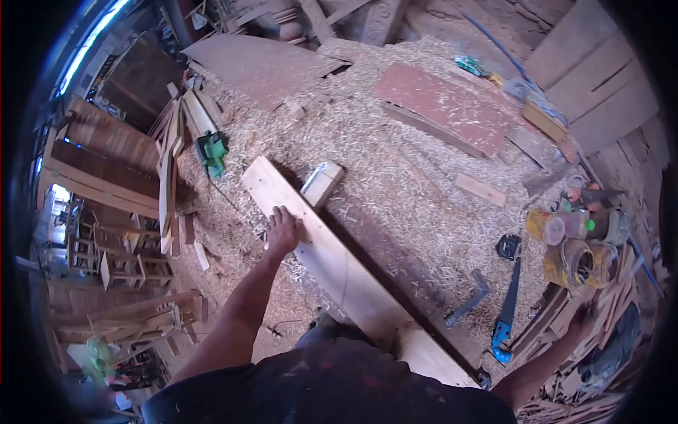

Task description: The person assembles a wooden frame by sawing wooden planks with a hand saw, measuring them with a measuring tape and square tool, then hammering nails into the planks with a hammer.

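A long pale wooden plank (339, 265) lies diagonally across a workbench covered in wood shavings. My left hand (284, 230) rests flat on the plank's left edge, fingers spread, holding nothing. A small wooden block with a metal piece (322, 182) sits against the plank's far end. My right hand (583, 318) reaches far right into a stack of wood strips (565, 332) beside some tins; its fingers are blurred and partly hidden, so what it grips is unclear.
A blue-handled handsaw (508, 304) and a metal square (470, 300) lie right of the plank. Paint tins (575, 244) stand at the right edge. A green power tool (212, 152) sits far left, a reddish board (445, 106) at the back. Wooden furniture frames (106, 184) stand left.
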Action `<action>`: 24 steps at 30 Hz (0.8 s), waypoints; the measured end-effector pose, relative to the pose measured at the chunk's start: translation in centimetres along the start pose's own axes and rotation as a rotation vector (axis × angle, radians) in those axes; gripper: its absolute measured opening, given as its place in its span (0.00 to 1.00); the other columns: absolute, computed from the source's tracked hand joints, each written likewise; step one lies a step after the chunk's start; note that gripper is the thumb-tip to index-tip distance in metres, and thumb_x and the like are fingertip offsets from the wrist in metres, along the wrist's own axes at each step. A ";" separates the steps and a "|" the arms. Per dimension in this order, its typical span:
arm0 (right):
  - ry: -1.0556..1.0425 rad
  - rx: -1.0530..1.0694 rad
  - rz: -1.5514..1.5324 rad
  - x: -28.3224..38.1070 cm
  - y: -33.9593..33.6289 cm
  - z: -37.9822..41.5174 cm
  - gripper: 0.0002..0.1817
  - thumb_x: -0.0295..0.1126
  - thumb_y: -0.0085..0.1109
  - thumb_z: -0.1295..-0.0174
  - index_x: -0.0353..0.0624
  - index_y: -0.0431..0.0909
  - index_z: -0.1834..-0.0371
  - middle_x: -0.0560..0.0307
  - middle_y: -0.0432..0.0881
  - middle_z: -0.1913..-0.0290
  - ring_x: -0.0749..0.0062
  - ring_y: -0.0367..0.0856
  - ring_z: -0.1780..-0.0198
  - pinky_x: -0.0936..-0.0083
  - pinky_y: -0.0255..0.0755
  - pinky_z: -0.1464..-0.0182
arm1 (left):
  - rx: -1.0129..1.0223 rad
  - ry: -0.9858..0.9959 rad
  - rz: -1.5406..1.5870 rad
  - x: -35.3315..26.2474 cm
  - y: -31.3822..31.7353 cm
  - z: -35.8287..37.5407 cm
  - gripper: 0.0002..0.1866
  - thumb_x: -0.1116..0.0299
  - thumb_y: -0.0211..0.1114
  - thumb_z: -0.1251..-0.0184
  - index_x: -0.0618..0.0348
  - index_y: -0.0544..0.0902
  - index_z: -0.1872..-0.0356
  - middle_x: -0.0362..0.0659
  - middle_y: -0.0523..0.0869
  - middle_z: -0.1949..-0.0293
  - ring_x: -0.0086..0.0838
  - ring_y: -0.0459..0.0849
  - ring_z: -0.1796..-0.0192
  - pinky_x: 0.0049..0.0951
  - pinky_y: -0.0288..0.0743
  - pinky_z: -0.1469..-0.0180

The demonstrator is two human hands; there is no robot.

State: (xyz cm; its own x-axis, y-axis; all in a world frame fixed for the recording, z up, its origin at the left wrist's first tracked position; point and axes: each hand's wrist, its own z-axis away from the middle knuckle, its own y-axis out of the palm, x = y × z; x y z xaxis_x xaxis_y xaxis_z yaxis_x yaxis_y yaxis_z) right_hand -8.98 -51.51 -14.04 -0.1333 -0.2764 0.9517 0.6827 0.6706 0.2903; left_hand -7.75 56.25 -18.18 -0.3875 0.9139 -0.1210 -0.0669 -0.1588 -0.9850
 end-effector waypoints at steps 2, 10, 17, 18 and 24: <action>-0.060 -0.142 -0.042 3.2 7.5 11.6 0.25 0.33 0.53 0.14 0.34 0.67 0.20 0.44 0.78 0.30 0.63 0.83 0.40 0.66 0.80 0.33 | -0.019 -0.033 -0.003 -0.6 0.0 0.6 0.46 0.41 0.52 0.15 0.71 0.55 0.15 0.72 0.59 0.17 0.73 0.63 0.19 0.72 0.58 0.20; -0.176 -0.086 0.485 6.3 30.2 34.0 0.24 0.33 0.54 0.19 0.35 0.69 0.24 0.45 0.84 0.42 0.66 0.85 0.44 0.67 0.84 0.48 | -0.039 0.038 0.021 1.2 0.3 -1.1 0.50 0.34 0.46 0.16 0.72 0.51 0.14 0.67 0.51 0.13 0.67 0.48 0.12 0.74 0.40 0.16; 0.246 0.736 0.510 -6.6 50.6 52.6 0.35 0.40 0.48 0.15 0.46 0.52 0.10 0.51 0.83 0.50 0.67 0.86 0.56 0.66 0.87 0.55 | -0.227 0.068 0.142 10.4 -4.2 -17.5 0.44 0.40 0.56 0.18 0.66 0.62 0.16 0.63 0.66 0.18 0.63 0.62 0.17 0.65 0.56 0.18; 0.323 0.891 0.466 -8.6 53.2 55.5 0.37 0.34 0.49 0.15 0.52 0.46 0.07 0.53 0.81 0.49 0.69 0.85 0.56 0.66 0.86 0.55 | -0.339 0.169 0.102 11.7 -4.3 -19.6 0.39 0.43 0.59 0.19 0.65 0.71 0.21 0.62 0.74 0.24 0.61 0.71 0.23 0.59 0.64 0.21; 0.842 0.814 0.542 -12.2 65.9 65.4 0.41 0.21 0.40 0.18 0.60 0.42 0.06 0.52 0.79 0.53 0.69 0.86 0.63 0.67 0.86 0.58 | -0.296 0.266 0.200 13.6 -7.0 -21.1 0.30 0.47 0.69 0.23 0.61 0.82 0.33 0.59 0.82 0.42 0.58 0.79 0.40 0.56 0.74 0.35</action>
State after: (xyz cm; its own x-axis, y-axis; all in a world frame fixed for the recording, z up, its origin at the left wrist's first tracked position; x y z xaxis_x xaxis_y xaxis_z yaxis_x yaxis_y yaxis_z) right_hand -9.40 41.07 -0.04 0.7160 0.0147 0.6980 -0.1651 0.9750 0.1487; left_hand 6.79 77.69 -15.54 -0.1130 0.9466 -0.3021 0.2667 -0.2640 -0.9269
